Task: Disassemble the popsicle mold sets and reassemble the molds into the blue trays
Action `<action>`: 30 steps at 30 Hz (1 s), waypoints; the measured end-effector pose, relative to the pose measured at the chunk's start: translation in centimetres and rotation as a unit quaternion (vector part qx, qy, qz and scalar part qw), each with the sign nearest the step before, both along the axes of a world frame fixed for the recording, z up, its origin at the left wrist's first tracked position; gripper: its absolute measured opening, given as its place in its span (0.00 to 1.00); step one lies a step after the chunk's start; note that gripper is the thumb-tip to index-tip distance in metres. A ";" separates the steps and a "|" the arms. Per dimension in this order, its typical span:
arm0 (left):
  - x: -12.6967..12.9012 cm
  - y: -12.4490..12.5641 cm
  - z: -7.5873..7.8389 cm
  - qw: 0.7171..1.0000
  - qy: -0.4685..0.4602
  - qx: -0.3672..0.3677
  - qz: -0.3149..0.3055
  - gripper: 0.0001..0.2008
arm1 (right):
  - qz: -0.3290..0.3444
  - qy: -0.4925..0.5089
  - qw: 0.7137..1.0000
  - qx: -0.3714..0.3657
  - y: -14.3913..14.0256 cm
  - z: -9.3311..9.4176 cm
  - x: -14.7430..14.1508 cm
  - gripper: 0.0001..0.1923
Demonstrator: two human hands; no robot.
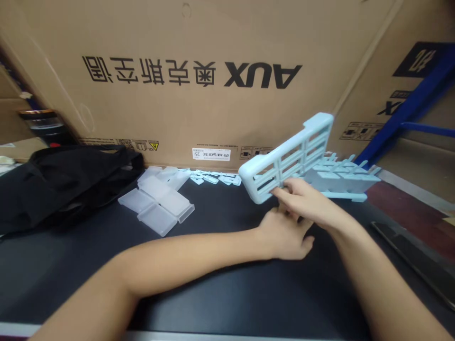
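My right hand (pixel 302 198) is closed on the lower edge of a light blue slotted plastic tray (pixel 284 161), which is tilted up above the table. Just below, my left hand (pixel 286 232) has its thumb spread away from its fingers, and the fingers are partly hidden behind my right hand. Whether they touch the tray is unclear. Behind the tray, to the right, stand several light blue moulds (pixel 341 181) with handles sticking up, set in a similar base. Their left part is hidden by the tray and my right hand.
Translucent plastic covers (pixel 159 199) lie left of centre, near several flat light blue pieces (pixel 216 178). A black cloth bag (pixel 71 182) and a dark cylinder (pixel 48 128) are at left. A large carton (pixel 199 113) walls off the back. A dark flat slab (pixel 415 260) lies right.
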State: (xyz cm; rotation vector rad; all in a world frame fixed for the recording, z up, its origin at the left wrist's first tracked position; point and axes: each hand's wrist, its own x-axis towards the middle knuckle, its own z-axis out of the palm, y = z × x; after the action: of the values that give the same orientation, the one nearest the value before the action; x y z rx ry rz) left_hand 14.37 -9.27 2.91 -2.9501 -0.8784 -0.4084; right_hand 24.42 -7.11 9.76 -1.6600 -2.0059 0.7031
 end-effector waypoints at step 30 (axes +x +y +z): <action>-18.7 -5.0 -0.1 0.990 -0.118 -0.031 -0.073 0.09 | -0.056 -0.187 0.955 0.224 6.0 -5.0 2.6 0.23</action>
State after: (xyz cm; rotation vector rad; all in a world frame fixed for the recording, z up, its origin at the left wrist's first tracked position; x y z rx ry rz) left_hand -4.33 -14.29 2.82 -3.0789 -0.7069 -0.7640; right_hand 26.98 -1.13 4.74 -1.6894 -2.0900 -0.1212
